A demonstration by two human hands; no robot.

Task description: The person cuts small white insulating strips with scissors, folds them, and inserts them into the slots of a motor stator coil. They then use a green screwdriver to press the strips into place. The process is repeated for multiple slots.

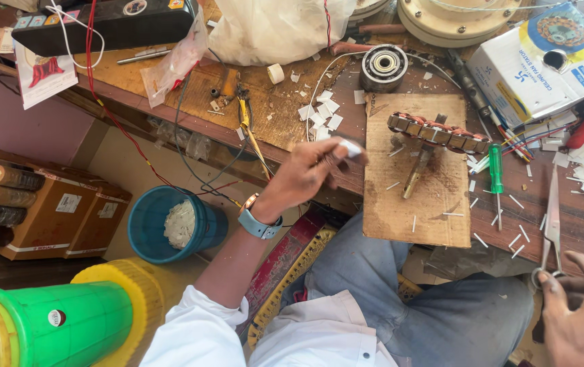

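Paper strip (350, 148), small and white, being pinched between fingers of left hand (303, 175) over workbench (577, 224) front edge. Lying mid-bench on one cardboard sheet (435, 204): one wound stator (438, 132). Closing on scissors (550, 231) handles near right edge: right hand (581, 316).

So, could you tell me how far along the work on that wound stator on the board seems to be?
Done, apparently: the stator on the wooden board already carries reddish windings, and many white paper strips lie cut on the bench. In hand: the left hand pinches a small white piece, blurred; the right hand is on the scissors. What is left cannot be judged: the slots are too small to read.
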